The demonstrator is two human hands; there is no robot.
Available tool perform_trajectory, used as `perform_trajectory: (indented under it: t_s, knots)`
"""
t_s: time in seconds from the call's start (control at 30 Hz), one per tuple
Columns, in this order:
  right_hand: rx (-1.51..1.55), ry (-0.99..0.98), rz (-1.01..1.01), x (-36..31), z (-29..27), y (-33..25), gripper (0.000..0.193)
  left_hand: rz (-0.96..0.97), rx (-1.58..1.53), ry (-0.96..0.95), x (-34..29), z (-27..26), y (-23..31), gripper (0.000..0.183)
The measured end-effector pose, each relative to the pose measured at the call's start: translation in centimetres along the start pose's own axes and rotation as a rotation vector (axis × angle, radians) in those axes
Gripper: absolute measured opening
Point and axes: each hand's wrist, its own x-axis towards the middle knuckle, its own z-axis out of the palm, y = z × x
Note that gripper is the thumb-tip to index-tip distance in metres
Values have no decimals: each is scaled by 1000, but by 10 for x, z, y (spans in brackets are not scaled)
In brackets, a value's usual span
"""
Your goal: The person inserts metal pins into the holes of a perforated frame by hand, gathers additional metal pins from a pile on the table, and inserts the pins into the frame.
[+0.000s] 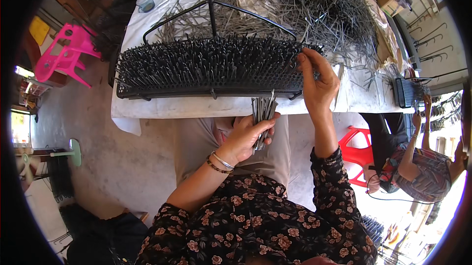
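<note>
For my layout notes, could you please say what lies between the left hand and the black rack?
In the head view, the upper ends of the held thin rods and some white cloth show there.

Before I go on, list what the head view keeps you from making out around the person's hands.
All in the head view:
Bundle of thin grey metal rods: middle partly covered by the left hand.
Right hand: anything between its fingertips is too small and dark to tell.
Upright black metal post: top cut off by the upper edge.
Tangled pile of dark metal rods: overlapping too thickly to count.
</note>
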Motion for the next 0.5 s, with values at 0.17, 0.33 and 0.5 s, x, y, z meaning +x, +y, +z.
perform_trajectory:
  t_s: [0.17,0.33,0.5]
  knots:
    - [-155,69,-222,3,10,16,12,-3,38,65,-4,11,4,29]
    - [-204,47,-377,-2,17,20,14,-13,41,100,-5,6,1,29]
    - [-217,81,-431,-1,15,16,16,26,10,139,-6,8,4,18]
